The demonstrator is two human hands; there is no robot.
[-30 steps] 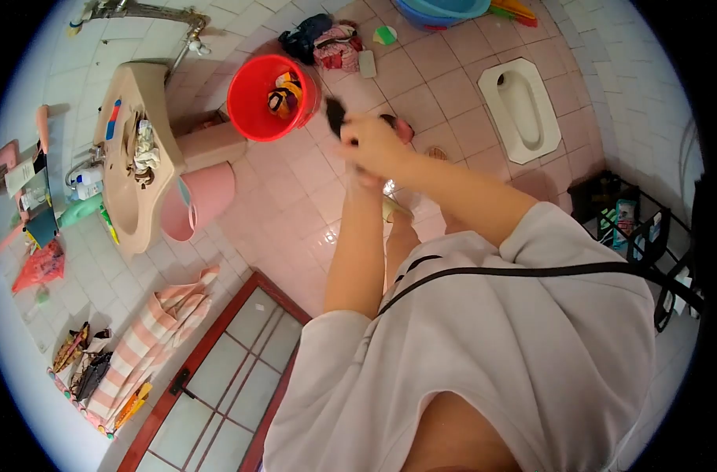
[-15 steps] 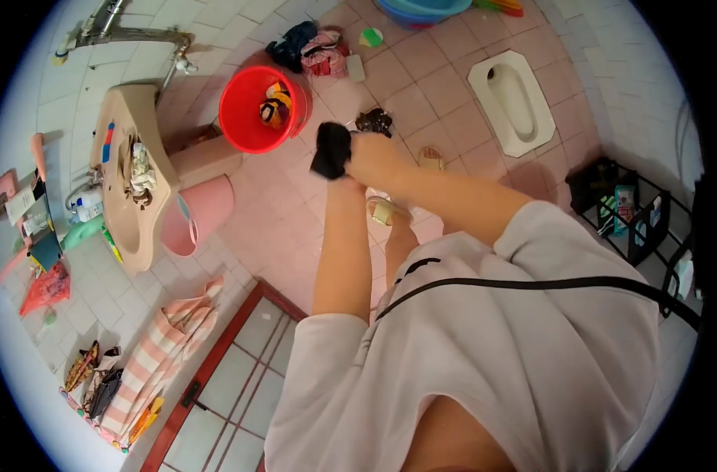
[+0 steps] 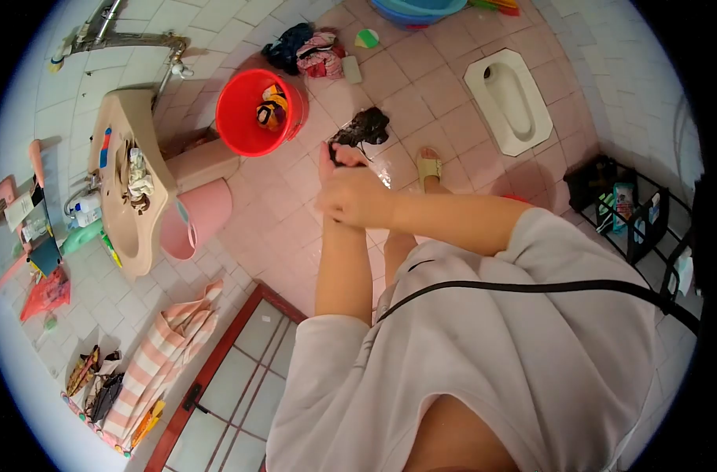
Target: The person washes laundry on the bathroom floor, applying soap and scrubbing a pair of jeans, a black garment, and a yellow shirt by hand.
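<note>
My left hand [image 3: 333, 175] is stretched forward, one finger pointing up and the others bent. Black cloth [image 3: 349, 161] shows among its fingers, partly covered by them. Across the base of that hand lies my right hand [image 3: 358, 200], its fingers curled in; what they hold, if anything, is hidden. Just beyond my fingertips, a crumpled, wet black cloth item [image 3: 370, 124] rests on the pink tiles, with shiny water beside it. Whether it joins the cloth in my hand, I cannot tell.
A red bucket [image 3: 252, 141] with clothing inside stands at the left, near a washbasin [image 3: 158, 193] and a pink bin [image 3: 213, 212]. Dark and pink clothes [image 3: 319, 55] lie beyond it. A squat toilet [image 3: 541, 130] and a black rack [image 3: 610, 208] are at the right.
The black cloth held up in my hands is now mostly out of sight among my left fingers. My right hand has shifted back toward my body. More of the black item on the floor shows.
</note>
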